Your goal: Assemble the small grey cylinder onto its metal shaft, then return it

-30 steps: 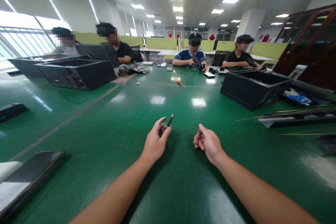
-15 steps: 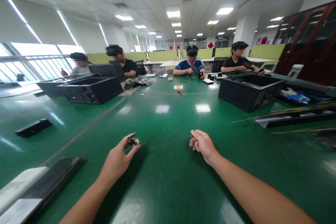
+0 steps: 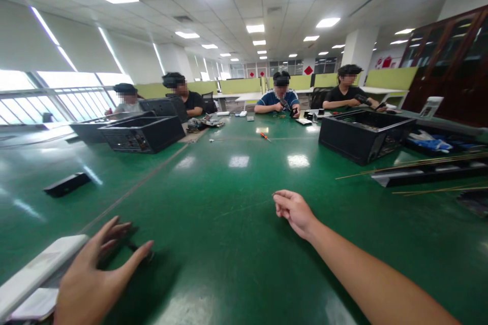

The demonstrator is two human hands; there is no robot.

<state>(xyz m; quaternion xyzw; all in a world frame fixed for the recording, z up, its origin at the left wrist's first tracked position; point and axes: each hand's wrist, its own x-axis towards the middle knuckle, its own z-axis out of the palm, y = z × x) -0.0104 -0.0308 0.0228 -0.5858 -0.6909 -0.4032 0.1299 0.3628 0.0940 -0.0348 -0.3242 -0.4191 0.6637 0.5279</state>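
My left hand [image 3: 97, 274] hovers low over the green table [image 3: 236, 244] at the lower left, fingers spread and palm down. It is above the end of a dark flat panel [image 3: 131, 244] that lies next to a white slab [image 3: 34, 271]. Nothing shows in its grasp. My right hand [image 3: 292, 210] is near the table's middle with its fingers curled together. Whatever they hold is too small or too hidden to name.
Open black computer cases stand at left [image 3: 143, 134] and right [image 3: 362, 134]. A black bar [image 3: 66, 184] lies at left and a red screwdriver [image 3: 264, 136] further off. A black panel [image 3: 427, 172] with thin sticks lies at right. Several people sit at the far end.
My left hand has swung down and left, from pinching a small metal part to fingers spread; the part is out of sight. My right hand has barely moved. The view has tilted up.
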